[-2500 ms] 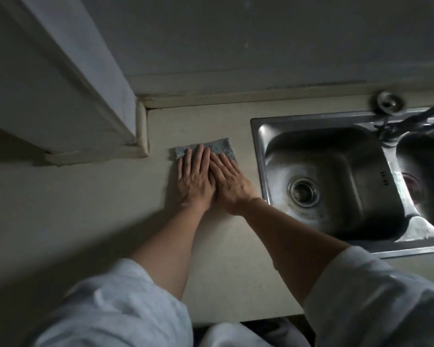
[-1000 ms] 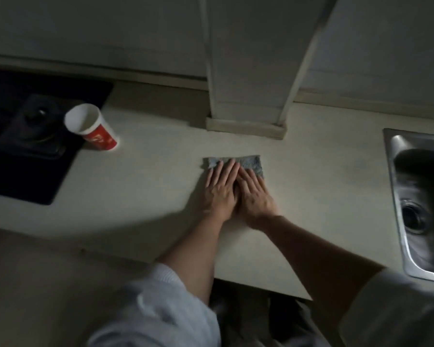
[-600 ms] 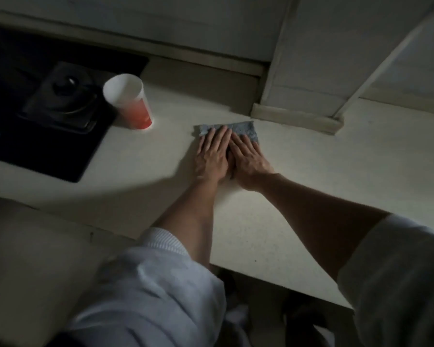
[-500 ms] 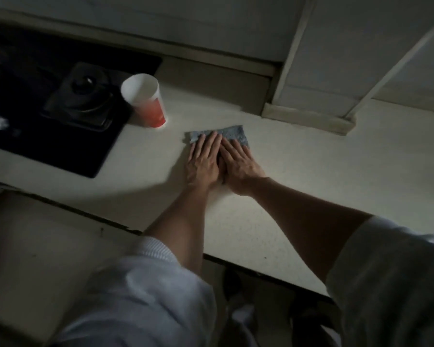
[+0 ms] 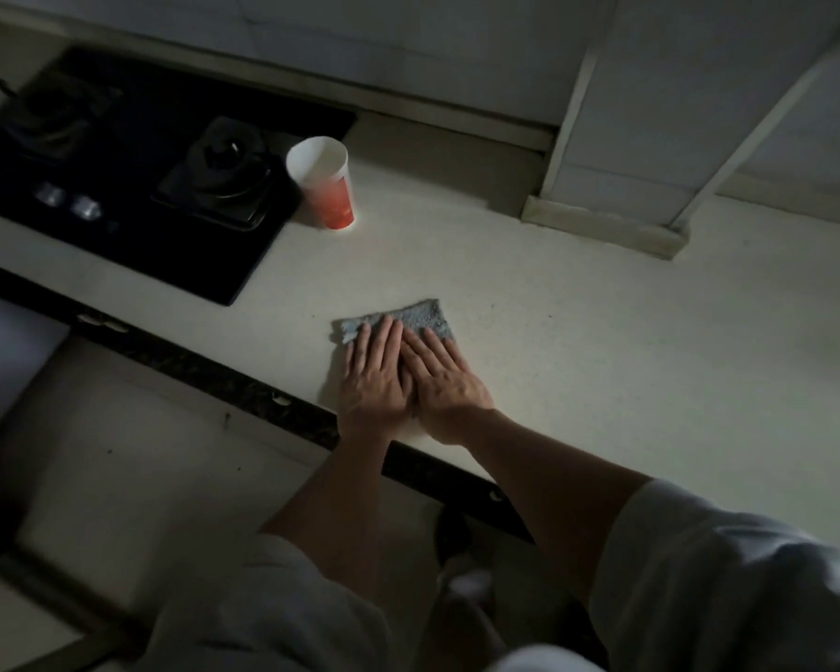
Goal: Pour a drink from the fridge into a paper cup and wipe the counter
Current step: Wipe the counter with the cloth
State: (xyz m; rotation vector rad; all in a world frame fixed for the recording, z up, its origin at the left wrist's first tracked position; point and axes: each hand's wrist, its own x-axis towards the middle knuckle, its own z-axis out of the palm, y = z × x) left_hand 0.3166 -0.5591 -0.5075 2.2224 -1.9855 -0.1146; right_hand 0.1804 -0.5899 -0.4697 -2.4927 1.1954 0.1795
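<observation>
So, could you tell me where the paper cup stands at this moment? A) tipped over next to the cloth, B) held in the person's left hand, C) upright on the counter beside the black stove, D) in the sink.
C: the paper cup stands upright on the counter just right of the stove, apart from the cloth, on which both the left hand and right hand lie flat.

Pale counter — carries grey cloth, paper cup, seemingly inset hob.
</observation>
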